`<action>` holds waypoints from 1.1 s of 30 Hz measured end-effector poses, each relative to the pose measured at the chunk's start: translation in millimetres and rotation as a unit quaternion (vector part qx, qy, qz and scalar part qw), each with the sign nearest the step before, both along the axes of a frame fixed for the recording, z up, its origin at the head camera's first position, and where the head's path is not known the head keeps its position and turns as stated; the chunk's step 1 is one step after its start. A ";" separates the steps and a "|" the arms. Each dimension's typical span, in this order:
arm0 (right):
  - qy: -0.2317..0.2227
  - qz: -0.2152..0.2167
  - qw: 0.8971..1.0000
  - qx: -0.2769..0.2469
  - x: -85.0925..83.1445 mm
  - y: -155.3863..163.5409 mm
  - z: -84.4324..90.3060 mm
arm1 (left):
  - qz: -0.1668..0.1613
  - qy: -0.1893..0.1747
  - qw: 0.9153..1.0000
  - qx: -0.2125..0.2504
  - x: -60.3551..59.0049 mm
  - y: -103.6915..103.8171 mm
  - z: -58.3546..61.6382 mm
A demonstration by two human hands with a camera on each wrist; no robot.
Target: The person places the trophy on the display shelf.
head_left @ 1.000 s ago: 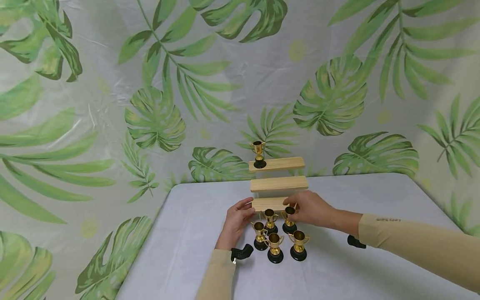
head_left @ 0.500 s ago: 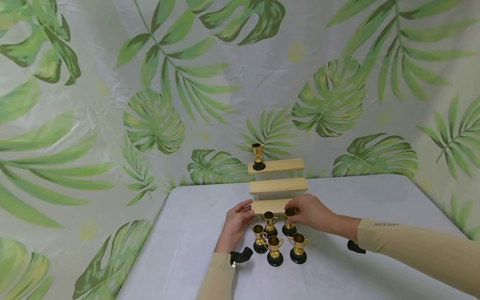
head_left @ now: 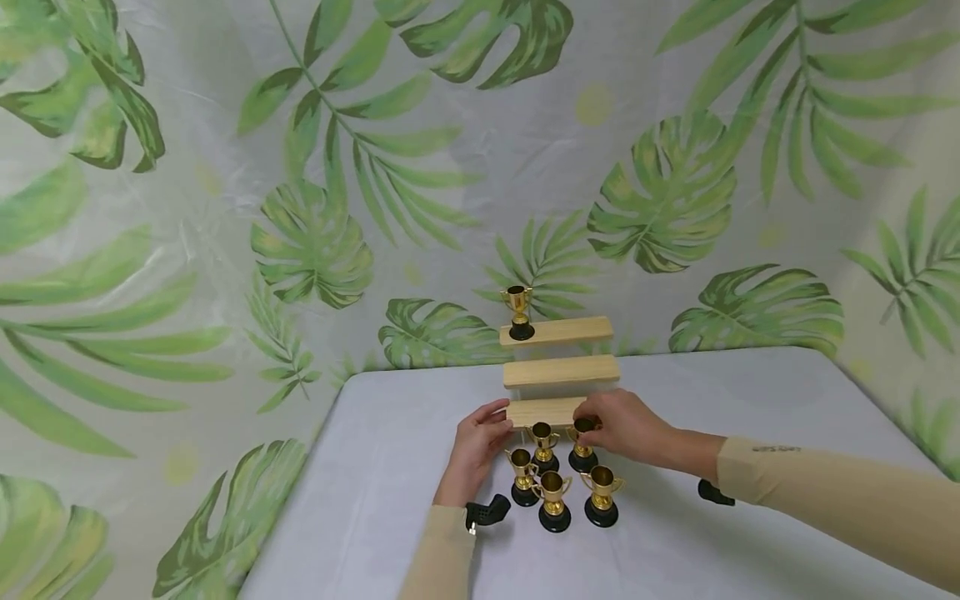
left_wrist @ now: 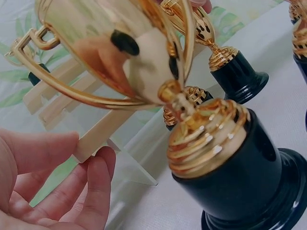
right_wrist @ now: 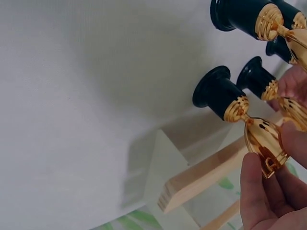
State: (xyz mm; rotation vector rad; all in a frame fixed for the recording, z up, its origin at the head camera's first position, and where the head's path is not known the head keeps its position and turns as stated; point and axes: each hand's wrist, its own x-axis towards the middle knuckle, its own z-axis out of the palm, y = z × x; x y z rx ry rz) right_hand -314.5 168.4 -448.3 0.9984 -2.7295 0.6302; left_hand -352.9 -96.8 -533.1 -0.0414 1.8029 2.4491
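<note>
Near row: three gold trophies on black bases stand upright on the white tabletop (head_left: pixel 375 467), the front trophy (head_left: pixel 553 497) in the middle, one at its left (head_left: pixel 522 475) and one at its right (head_left: pixel 602 493).
Back row: a free trophy (head_left: pixel 542 443) stands beside the held trophy (head_left: pixel 582 446), both just before the lowest step.
Right hand (head_left: pixel 626 427): grip pinched round the cup of the held trophy, whose base is on the tabletop.
Left hand (head_left: pixel 480 446): fingers loosely spread, fingertips at the left end of the lowest step (head_left: pixel 542 411), holding nothing.
Wooden stand: three steps, rising away; middle step (head_left: pixel 561 371).
Top step (head_left: pixel 558 331): one trophy (head_left: pixel 517 311) stands at its left end.
Backdrop (head_left: pixel 660 192): leaf-print cloth.
</note>
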 end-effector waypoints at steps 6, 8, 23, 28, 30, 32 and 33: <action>0.005 0.002 1.000 0.002 2.2 1.3 -2.3 | 0.004 0.000 1.000 -0.003 0.9 2.0 -0.2; 0.002 -0.001 1.000 0.001 2.4 1.4 -3.1 | 0.003 -0.003 1.000 0.000 0.3 2.1 -1.1; 0.023 0.000 1.000 0.003 3.4 1.5 -2.3 | 0.022 -0.011 1.000 -0.002 -4.7 3.9 -1.2; 0.015 -0.010 1.000 0.001 4.3 2.2 -2.5 | 0.023 -0.010 1.000 0.003 -6.0 4.3 -3.5; 0.010 -0.013 1.000 -0.002 5.1 2.5 -2.4 | 0.022 -0.010 1.000 0.003 -6.3 4.3 -4.5; 0.005 -0.015 1.000 -0.006 6.1 2.7 -2.4 | 0.023 -0.011 1.000 0.006 -6.4 4.4 -5.0; 0.005 -0.014 1.000 -0.008 6.5 3.0 -2.4 | 0.023 -0.013 1.000 0.007 -6.1 4.2 -5.1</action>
